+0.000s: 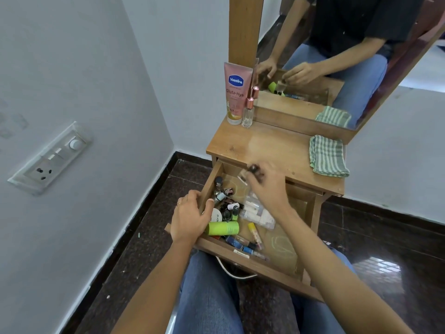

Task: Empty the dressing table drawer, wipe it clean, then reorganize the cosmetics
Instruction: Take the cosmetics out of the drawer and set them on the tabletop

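Observation:
The wooden drawer (262, 265) of the dressing table stands pulled out over my lap. Several cosmetics lie in it: a green tube (224, 228), a white compact (216, 215), small dark bottles (227, 208), a yellow-capped stick (255, 232) and a clear pouch (258, 212). My left hand (190, 215) grips the drawer's left wall. My right hand (267, 186) is above the drawer's back, shut on a small clear bottle with a dark cap (248, 173), blurred.
On the tabletop (272, 145) stand a pink Vaseline tube (236, 92) and a clear perfume bottle (248, 112) at the back left. A green striped cloth (327, 155) lies folded at the right. A mirror (337, 56) rises behind. A wall with a switchboard (51, 157) is at the left.

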A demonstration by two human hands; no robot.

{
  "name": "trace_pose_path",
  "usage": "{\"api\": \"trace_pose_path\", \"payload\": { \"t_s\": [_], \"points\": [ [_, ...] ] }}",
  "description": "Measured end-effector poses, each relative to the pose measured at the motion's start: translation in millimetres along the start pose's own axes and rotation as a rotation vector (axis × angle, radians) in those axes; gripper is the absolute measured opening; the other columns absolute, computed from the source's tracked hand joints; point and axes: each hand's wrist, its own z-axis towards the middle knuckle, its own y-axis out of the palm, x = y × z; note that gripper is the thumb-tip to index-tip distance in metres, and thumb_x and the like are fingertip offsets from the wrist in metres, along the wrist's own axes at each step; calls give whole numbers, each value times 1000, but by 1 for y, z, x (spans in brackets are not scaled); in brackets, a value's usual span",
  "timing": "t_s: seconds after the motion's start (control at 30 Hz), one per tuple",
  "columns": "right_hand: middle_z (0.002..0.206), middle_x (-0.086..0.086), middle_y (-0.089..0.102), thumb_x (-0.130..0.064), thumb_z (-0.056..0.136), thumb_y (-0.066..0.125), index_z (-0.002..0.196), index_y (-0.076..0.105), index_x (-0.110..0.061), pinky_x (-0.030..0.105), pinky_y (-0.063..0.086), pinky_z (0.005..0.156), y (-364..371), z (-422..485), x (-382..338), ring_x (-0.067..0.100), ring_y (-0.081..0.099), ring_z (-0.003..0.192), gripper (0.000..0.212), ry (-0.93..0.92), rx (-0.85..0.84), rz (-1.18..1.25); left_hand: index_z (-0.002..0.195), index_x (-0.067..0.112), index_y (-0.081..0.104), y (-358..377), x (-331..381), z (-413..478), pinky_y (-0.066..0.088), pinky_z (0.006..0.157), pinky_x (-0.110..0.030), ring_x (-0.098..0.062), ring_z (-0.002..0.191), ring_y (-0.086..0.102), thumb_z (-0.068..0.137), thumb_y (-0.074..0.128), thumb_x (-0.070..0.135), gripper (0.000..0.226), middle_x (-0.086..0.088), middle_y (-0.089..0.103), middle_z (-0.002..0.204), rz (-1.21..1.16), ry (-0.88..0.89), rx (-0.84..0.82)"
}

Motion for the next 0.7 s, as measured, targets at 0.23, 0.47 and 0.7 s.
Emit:
{"api": "trace_pose_path", "payload": {
  "t_s": [0.23, 0.47, 0.7],
  "points": [
    [93, 5, 59, -11, 85, 64, 94, 65, -9, 16, 39, 69, -38, 100, -1, 13, 53, 77, 10, 19, 176, -126, 118, 16, 55, 0, 1, -1, 48, 79, -37, -21, 103, 56, 93, 56, 43, 37, 6, 49, 96, -13, -5, -2],
    [81, 6, 54, -10, 82, 65, 95, 63, -6, 32, 40, 71, -34, 147, 29, 20, 48, 76, 15, 45, 139, -152, 118, 17, 55, 0, 0, 0, 49, 81, -39, -20, 103, 56, 93, 56, 45, 37, 6, 49, 96, -18, -9, 4],
    [97, 6, 62, 1, 80, 69, 104, 63, -9, 10, 39, 66, -20, 133, 48, 12, 53, 80, 27, 94, 169, -64, 119, 17, 55, 0, 0, 1, 48, 80, -38, -21, 105, 55, 93, 56, 44, 37, 6, 49, 98, -15, -3, -1]
  ]
}}
